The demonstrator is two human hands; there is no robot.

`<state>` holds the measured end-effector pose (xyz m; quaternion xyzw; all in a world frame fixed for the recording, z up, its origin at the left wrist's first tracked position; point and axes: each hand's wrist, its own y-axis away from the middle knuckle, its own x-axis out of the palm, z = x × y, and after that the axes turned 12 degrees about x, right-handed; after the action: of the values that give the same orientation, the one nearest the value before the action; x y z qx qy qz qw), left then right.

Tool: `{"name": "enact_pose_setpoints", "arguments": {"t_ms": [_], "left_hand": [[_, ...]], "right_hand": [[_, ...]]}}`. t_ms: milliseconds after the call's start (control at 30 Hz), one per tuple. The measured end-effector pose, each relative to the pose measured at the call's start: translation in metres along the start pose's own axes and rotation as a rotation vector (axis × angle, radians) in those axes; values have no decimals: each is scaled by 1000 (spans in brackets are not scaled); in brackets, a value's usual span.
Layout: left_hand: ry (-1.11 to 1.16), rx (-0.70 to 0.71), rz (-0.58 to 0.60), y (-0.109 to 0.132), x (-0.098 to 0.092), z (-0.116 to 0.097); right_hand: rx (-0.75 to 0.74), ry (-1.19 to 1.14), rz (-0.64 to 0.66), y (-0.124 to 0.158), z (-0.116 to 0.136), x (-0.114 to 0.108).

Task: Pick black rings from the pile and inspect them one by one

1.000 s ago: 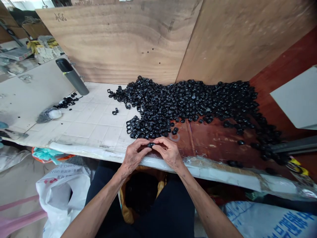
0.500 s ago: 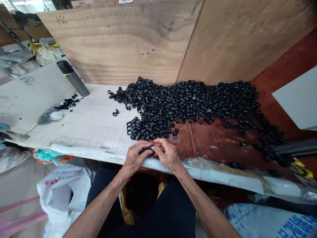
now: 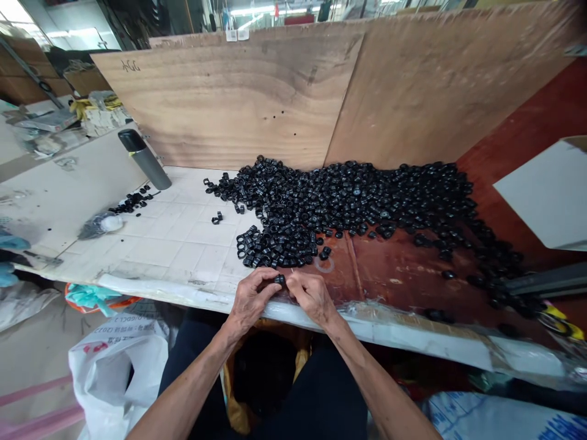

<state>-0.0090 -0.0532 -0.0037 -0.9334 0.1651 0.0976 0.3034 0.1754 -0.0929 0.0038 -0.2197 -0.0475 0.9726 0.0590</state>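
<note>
Near the table's front edge, my left hand [image 3: 250, 297] pinches a small black plastic ring [image 3: 279, 279] between thumb and fingertips. My right hand [image 3: 312, 296] is closed just to the right of it, a small gap from the ring. A thin pale sliver shows above its fingertips; what it belongs to is too small to make out. Just beyond both hands lies a small heap of black rings [image 3: 277, 244], joined to a long pile of similar black parts [image 3: 367, 195] along the back board.
A dark grey bottle [image 3: 150, 160] leans at the left, near a few black bits [image 3: 132, 200] and a clear plastic bag [image 3: 97, 225]. Wooden boards [image 3: 238, 98] close off the back. Below the table edge, an open yellow sack [image 3: 236, 391] with dark contents sits between the knees.
The hands have come apart: my right hand has drawn away to the right and the ring shows plainly in my left. The view has tilted up slightly.
</note>
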Motion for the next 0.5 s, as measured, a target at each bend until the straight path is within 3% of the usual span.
{"name": "enact_pose_setpoints", "arguments": {"t_ms": [500], "left_hand": [[29,-9,45,0,-5,3]], "right_hand": [[0,-38,10,-2,4,0]]}}
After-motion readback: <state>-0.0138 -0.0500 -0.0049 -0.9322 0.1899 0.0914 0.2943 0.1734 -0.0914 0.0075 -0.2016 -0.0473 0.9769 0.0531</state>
